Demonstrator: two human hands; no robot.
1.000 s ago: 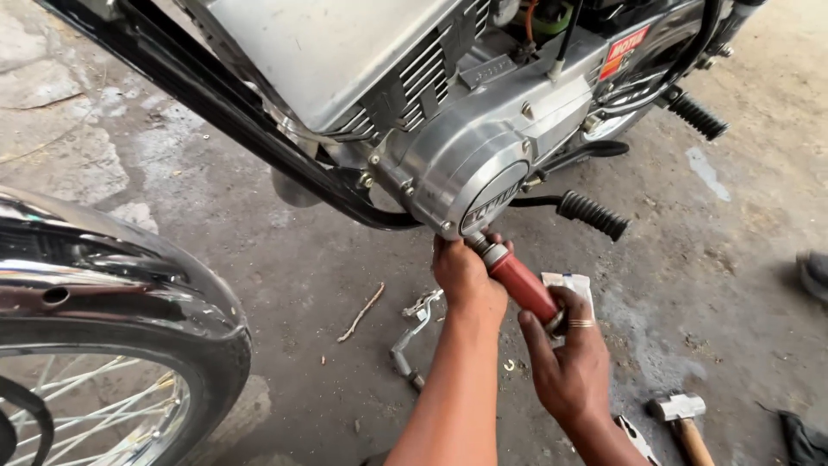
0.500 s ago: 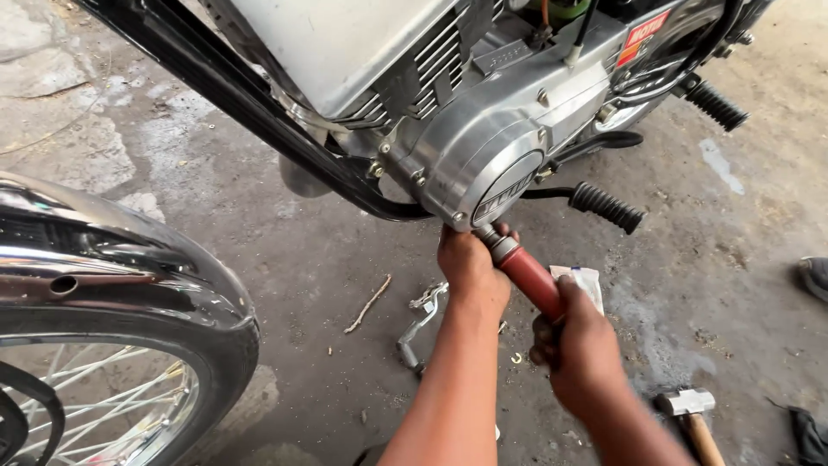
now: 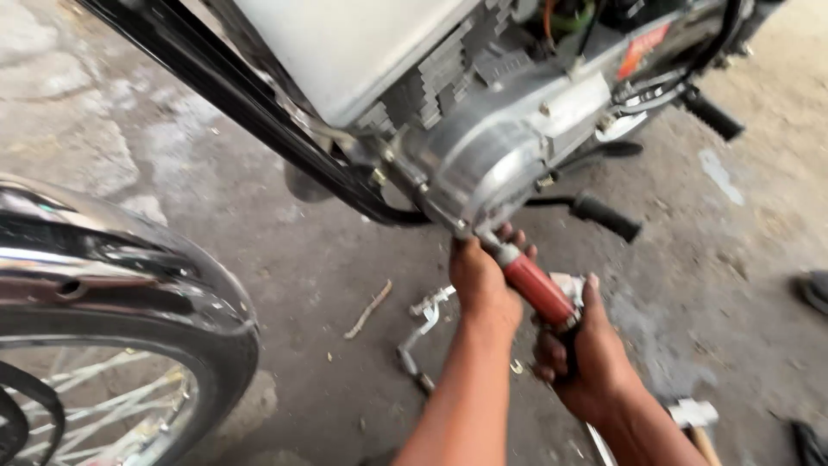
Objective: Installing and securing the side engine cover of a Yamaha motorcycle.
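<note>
A motorcycle's silver engine cover [image 3: 492,160] fills the upper middle of the view. A red-handled screwdriver [image 3: 536,286] points up at the cover's lower edge. My left hand [image 3: 481,283] is wrapped around the screwdriver's front end, right under the cover. My right hand [image 3: 586,354] grips the back end of the red handle from below. The tool's tip is hidden behind my left hand.
The front wheel with its chrome mudguard [image 3: 112,285] is at the lower left. A black footpeg [image 3: 608,216] sticks out to the right of the engine. A metal lever part [image 3: 420,332] and a hammer [image 3: 694,423] lie on the dirty concrete floor [image 3: 259,224].
The view has moved closer and shifted. My right hand has slid up to grip the handle's end. My left hand stays at the tool's front end under the cover.
</note>
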